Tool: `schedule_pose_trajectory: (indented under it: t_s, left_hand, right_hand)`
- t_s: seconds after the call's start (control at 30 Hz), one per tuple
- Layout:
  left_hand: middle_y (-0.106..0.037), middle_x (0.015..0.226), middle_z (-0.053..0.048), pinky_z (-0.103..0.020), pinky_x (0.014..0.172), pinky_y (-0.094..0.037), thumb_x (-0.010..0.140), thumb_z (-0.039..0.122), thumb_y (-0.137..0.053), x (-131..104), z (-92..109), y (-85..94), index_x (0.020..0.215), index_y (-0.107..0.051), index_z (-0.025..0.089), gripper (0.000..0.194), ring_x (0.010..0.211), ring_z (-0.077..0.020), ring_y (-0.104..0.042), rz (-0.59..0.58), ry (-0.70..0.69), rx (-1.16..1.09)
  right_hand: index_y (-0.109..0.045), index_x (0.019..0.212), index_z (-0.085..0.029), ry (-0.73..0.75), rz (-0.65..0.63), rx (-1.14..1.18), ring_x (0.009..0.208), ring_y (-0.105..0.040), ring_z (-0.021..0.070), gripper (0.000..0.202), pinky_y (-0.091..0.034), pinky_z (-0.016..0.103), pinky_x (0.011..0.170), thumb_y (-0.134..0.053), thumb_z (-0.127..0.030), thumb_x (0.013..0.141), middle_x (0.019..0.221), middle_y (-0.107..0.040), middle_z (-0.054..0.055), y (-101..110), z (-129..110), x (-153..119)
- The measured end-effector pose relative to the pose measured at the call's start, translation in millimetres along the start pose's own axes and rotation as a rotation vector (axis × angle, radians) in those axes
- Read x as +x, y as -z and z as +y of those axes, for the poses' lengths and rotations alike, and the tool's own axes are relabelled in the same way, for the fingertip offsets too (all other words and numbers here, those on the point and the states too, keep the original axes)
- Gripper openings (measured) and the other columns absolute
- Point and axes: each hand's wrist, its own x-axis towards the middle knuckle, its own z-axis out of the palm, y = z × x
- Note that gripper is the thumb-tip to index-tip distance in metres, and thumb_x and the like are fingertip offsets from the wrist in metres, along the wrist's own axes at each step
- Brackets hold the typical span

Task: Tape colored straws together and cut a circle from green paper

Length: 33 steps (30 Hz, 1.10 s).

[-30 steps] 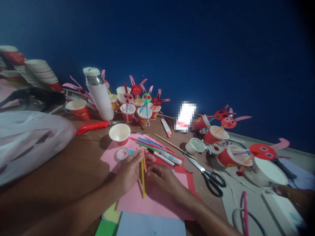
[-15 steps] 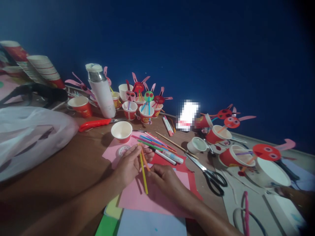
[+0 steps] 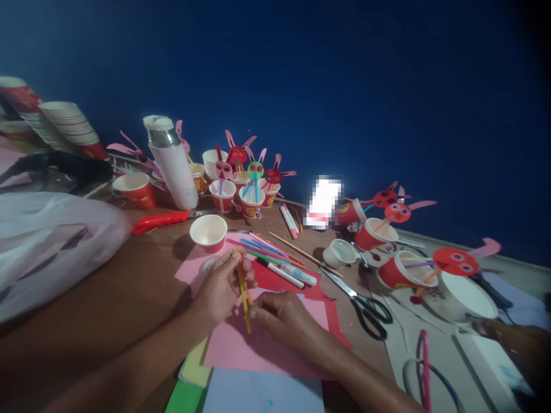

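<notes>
Two hands meet over a pink paper sheet (image 3: 267, 344) on the brown worktop (image 3: 129, 298). The left hand (image 3: 219, 289) pinches the upper part of a yellow straw (image 3: 244, 304) together with a shorter orange straw (image 3: 240, 278), fingers closed around both. The right hand (image 3: 286, 315) lies just beside, its fingertips curled in and touching the yellow straw near its lower end; whether it truly grips is hard to tell. The yellow straw runs down between the two hands, its lower tip resting on the pink paper sheet. Just beyond the pink paper sheet stands a white-lined red paper cup (image 3: 209, 232), and to that cup's right lies a fan of coloured straws and markers (image 3: 275, 261). Farther right of the sheet rest black-handled scissors (image 3: 365, 307). Behind the cup, a white flask (image 3: 170, 163) stands upright beside cups holding pink-eared paper figures (image 3: 253, 172).
</notes>
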Motion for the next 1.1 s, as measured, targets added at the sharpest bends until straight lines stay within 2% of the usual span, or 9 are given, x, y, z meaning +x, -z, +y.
schedule_pose_trajectory:
  t_s: [0.13, 0.2, 0.3, 0.4, 0.53, 0.63, 0.93, 1.1]
  left_hand:
    - [-0.046, 0.057, 0.006, -0.017, 0.041, -0.034, 0.080, 0.024, -0.058, -0.3, -2.7, 4.5, 0.085, -0.051, 0.017, 0.011, 0.043, -0.0045, -0.039, -0.039, 0.041, 0.027]
    - [-0.045, 0.057, 0.006, -0.015, 0.039, -0.030, 0.081, 0.025, -0.058, -0.2, -6.1, 6.2, 0.084, -0.051, 0.017, 0.011, 0.042, -0.0034, -0.037, -0.051, 0.077, 0.032]
    - [-0.044, 0.057, 0.006, -0.014, 0.038, -0.026, 0.081, 0.024, -0.058, 0.9, -9.3, 7.6, 0.085, -0.051, 0.017, 0.011, 0.041, -0.0026, -0.035, -0.063, 0.096, 0.032]
    - [-0.044, 0.057, 0.006, -0.014, 0.038, -0.024, 0.082, 0.024, -0.056, 2.1, -9.6, 8.5, 0.088, -0.051, 0.016, 0.010, 0.040, -0.0025, -0.035, -0.071, 0.110, 0.031]
    - [-0.044, 0.057, 0.006, -0.015, 0.038, -0.023, 0.082, 0.022, -0.055, 2.9, -10.0, 10.8, 0.087, -0.052, 0.016, 0.009, 0.040, -0.0023, -0.035, -0.067, 0.132, 0.034]
    - [-0.045, 0.057, 0.005, -0.015, 0.038, -0.023, 0.083, 0.024, -0.054, 3.2, -11.7, 12.8, 0.089, -0.053, 0.015, 0.011, 0.039, -0.0023, -0.035, -0.073, 0.151, 0.034]
    - [-0.046, 0.057, 0.004, -0.017, 0.039, -0.025, 0.083, 0.022, -0.048, 4.9, -11.6, 13.9, 0.089, -0.055, 0.015, 0.012, 0.039, -0.0039, -0.036, -0.040, 0.198, 0.004]
    - [-0.049, 0.062, 0.003, -0.018, 0.042, -0.029, 0.080, 0.020, -0.052, 6.0, -11.8, 16.0, 0.092, -0.056, 0.015, 0.014, 0.044, -0.0044, -0.040, -0.033, 0.170, 0.024]
  right_hand:
    - [-0.064, 0.077, -0.019, 0.040, 0.117, -0.230, 0.061, -0.052, 0.0101, 0.023, -0.032, 0.020, 0.056, -0.045, -0.029, 0.085, 0.070, -0.062, -0.003, 44.1, 0.4, 13.9]
    - [-0.066, 0.082, -0.022, 0.010, 0.253, -0.398, 0.062, -0.054, 0.0112, 0.023, -0.032, 0.021, 0.058, -0.045, -0.032, 0.086, 0.070, -0.064, -0.003, 64.5, 6.3, 27.1]
    - [-0.066, 0.087, -0.024, -0.040, 0.295, -0.627, 0.076, -0.058, 0.0135, 0.023, -0.032, 0.022, 0.061, -0.044, -0.030, 0.087, 0.084, -0.067, -0.001, 80.8, 19.9, 48.5]
    - [-0.066, 0.090, -0.023, -0.070, 0.290, -0.727, 0.084, -0.058, 0.0148, 0.024, -0.034, 0.023, 0.065, -0.043, -0.029, 0.087, 0.092, -0.067, 0.001, 80.2, 31.1, 64.1]
    - [-0.067, 0.090, -0.025, -0.072, 0.270, -0.762, 0.085, -0.058, 0.0171, 0.023, -0.034, 0.024, 0.066, -0.045, -0.033, 0.087, 0.092, -0.066, 0.002, 72.4, 35.4, 71.8]
    - [-0.066, 0.089, -0.026, -0.079, 0.253, -0.785, 0.085, -0.058, 0.0189, 0.023, -0.035, 0.025, 0.065, -0.046, -0.036, 0.087, 0.092, -0.067, 0.002, 70.3, 34.7, 72.6]
    - [-0.065, 0.083, -0.019, -0.080, 0.282, -0.773, 0.088, -0.059, 0.0210, 0.019, -0.036, 0.027, 0.067, -0.047, -0.025, 0.084, 0.090, -0.067, 0.007, 65.0, 31.7, 72.3]
    - [-0.063, 0.088, -0.022, -0.060, 0.308, -0.654, 0.079, -0.060, 0.0157, 0.019, -0.036, 0.024, 0.064, -0.045, -0.029, 0.086, 0.086, -0.067, 0.002, 74.5, 32.3, 60.2]
